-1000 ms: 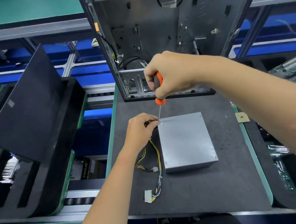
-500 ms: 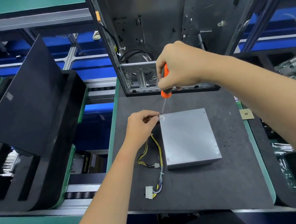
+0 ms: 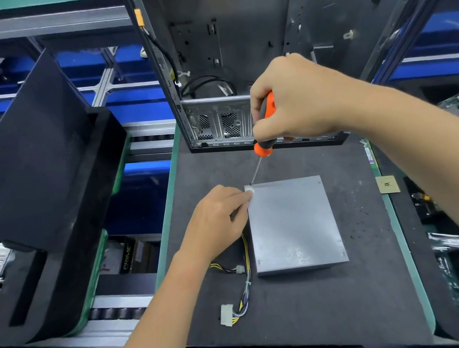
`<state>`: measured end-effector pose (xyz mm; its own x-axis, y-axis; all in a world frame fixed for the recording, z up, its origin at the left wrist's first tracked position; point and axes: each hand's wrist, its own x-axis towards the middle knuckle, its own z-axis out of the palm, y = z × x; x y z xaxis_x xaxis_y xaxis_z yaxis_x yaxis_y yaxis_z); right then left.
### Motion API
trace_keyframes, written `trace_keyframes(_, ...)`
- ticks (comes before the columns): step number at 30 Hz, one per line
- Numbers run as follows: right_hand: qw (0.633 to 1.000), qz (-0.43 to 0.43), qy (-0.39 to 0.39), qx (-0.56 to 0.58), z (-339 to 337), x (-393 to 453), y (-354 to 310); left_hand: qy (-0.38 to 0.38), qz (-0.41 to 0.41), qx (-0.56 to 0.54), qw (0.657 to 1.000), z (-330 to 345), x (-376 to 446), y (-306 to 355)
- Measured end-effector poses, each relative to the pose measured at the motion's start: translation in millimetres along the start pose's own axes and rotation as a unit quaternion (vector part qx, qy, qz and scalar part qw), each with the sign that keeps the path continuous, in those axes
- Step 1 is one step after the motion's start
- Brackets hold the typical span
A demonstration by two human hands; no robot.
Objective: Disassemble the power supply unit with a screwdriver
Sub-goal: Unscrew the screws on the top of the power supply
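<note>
Screwdriver gripped in our right hand, tip at power supply unit corner | our left hand pinches beside that corner; contents unclear.

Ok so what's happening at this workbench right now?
A person is taking apart a grey power supply unit lying flat on a black mat. The right hand grips an orange-handled screwdriver, its tip at the unit's far left corner. The left hand pinches at that same corner. The cable bundle trails off the unit's left side, and an open computer case stands behind.
</note>
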<state>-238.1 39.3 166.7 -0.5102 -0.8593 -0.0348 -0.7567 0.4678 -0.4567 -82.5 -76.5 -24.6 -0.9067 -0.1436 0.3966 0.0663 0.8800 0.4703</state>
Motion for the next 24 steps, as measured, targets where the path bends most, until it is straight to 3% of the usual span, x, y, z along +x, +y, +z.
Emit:
trace_keyframes(3, 1.0, -0.012, -0.014, 0.017, 4, -1, -2, 0.011, -0.035, -0.037, 0.999, 1, -2, 1)
trace_keyframes(5, 1.0, -0.019, -0.015, 0.017, 6, -1, -3, 0.039, -0.115, -0.104, 0.987, 2, -3, 5)
trace_keyframes(7, 0.999, -0.022, -0.022, 0.026, 7, -1, -3, 0.066, -0.221, -0.195, 0.953, 2, -1, 8)
trace_keyframes(9, 0.999, -0.023, -0.025, 0.034, 7, -1, -3, 0.067, -0.277, -0.253, 0.924, 2, 2, 8)
trace_keyframes(24, 0.999, -0.013, -0.015, 0.029, 4, 0, -1, 0.013, -0.247, -0.234, 0.94, 0, 12, 6)
